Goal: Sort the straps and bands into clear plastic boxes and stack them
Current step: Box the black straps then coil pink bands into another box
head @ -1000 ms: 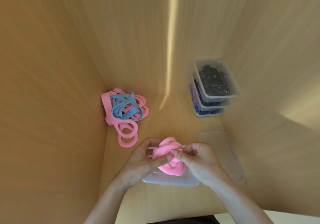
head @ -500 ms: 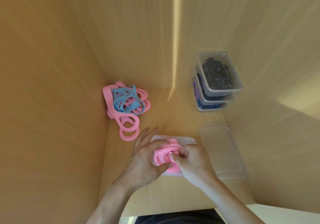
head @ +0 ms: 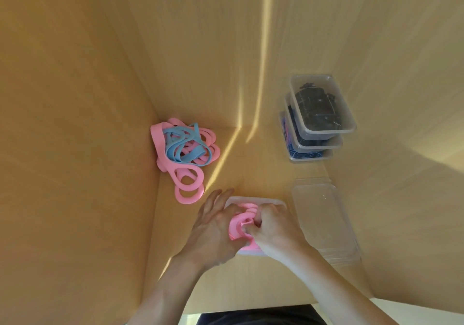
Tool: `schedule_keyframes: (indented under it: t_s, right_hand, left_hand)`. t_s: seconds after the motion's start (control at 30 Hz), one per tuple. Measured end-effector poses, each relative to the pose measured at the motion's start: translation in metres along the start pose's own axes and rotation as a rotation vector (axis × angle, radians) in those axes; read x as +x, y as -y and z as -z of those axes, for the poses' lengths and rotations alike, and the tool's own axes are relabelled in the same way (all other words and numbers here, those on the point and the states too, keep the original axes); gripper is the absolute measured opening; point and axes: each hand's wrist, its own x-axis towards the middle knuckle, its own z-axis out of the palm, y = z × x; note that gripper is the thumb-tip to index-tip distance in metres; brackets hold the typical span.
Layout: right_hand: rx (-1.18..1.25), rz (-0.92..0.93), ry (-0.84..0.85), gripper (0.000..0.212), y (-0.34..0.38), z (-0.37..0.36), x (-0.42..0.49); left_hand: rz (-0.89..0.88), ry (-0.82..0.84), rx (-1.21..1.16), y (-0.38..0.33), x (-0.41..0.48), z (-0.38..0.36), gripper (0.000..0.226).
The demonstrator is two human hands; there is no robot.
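Note:
A clear plastic box sits on the wooden shelf floor in front of me, with coiled pink bands inside it. My left hand lies over the left side of the coil, its fingers stretched past the box's rim and its thumb under the bands. My right hand has its fingers curled into the middle of the pink coil and pinches it. A loose pile of pink and blue bands lies in the back left corner.
Three stacked clear boxes holding dark and blue straps stand at the back right. A clear lid or empty box lies right of the box in front of me. Wooden walls close in on the left, back and right.
The pink coil has gone from held above the box down into it. Both hands followed it down and now press and tuck it inside.

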Motion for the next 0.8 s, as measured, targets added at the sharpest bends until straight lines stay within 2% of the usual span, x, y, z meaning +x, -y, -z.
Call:
schedule_keyframes:
  t_s: [0.07,0.13,0.2,0.27,0.3,0.4,0.6,0.8]
  right_hand:
    - [0.022,0.024,0.029,0.037,-0.002,0.008,-0.001]
    - [0.170,0.030,-0.010,0.034,-0.015,0.019,-0.006]
    - [0.285,0.001,-0.193,0.036,-0.041,0.034,-0.009]
    - [0.198,-0.077,-0.343,0.041,-0.075,0.051,-0.010]
    - [0.120,-0.123,-0.363,0.042,-0.091,0.058,-0.011]
    - [-0.023,-0.209,-0.310,0.040,-0.116,0.062,-0.016]
    - [-0.108,-0.317,-0.187,0.044,-0.103,0.024,-0.012]
    - [-0.059,-0.374,-0.159,0.050,-0.114,0.029,-0.016]
  left_hand:
    - [-0.014,-0.007,-0.050,0.002,0.002,0.000,0.060]
    - [-0.044,-0.019,-0.098,0.007,0.002,-0.001,0.061]
    - [-0.060,-0.034,-0.121,0.012,0.001,-0.004,0.064]
    - [-0.066,-0.054,-0.125,0.014,0.001,-0.007,0.064]
    - [-0.068,-0.063,-0.128,0.014,0.002,-0.008,0.062]
    - [-0.064,-0.062,-0.153,0.013,0.003,-0.009,0.059]
    - [-0.077,-0.060,-0.160,0.012,0.006,-0.006,0.061]
    - [-0.072,-0.062,-0.161,0.010,0.006,-0.005,0.065]
